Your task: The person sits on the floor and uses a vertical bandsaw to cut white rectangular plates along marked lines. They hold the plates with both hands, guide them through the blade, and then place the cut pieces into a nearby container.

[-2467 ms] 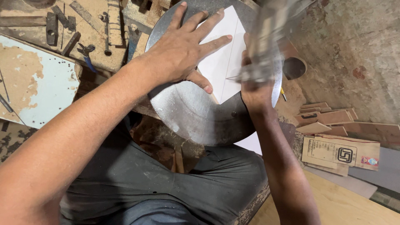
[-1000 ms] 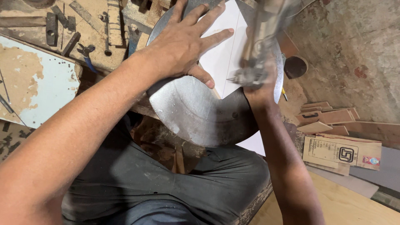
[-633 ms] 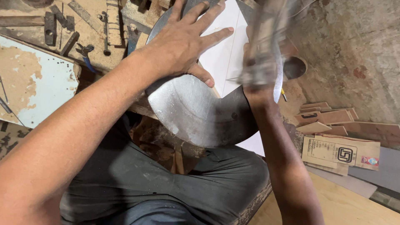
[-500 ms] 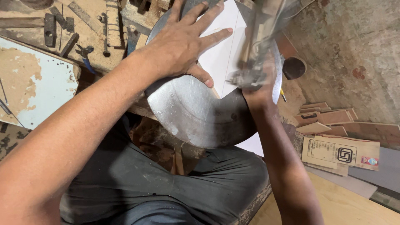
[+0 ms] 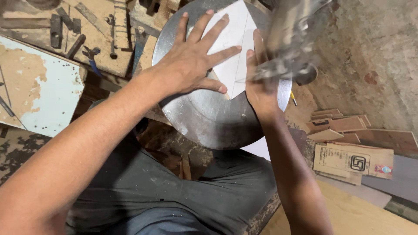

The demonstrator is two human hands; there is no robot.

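Note:
A round grey metal disc [image 5: 209, 124] rests over my lap, its far edge toward a workbench. A white paper sheet [image 5: 233, 41] with pencil lines lies on it. My left hand [image 5: 191, 61] presses flat on the paper and the disc, fingers spread. My right hand [image 5: 260, 85] is at the disc's right edge and grips a shiny metal tool [image 5: 289, 43]. The tool is blurred by motion, so its kind is unclear, and it hides part of the disc's rim.
The wooden workbench [image 5: 100, 26] at upper left carries blue-handled pliers [image 5: 92, 55] and metal bits. A worn white board [image 5: 39, 87] lies at left. Flat cardboard pieces [image 5: 348, 159] and a plywood sheet [image 5: 352, 213] lie at right, below a rough wall [image 5: 374, 56].
The blurred tool in my right hand has been shaking at the disc's right edge. My left hand has stayed spread on the paper, and the disc has barely shifted.

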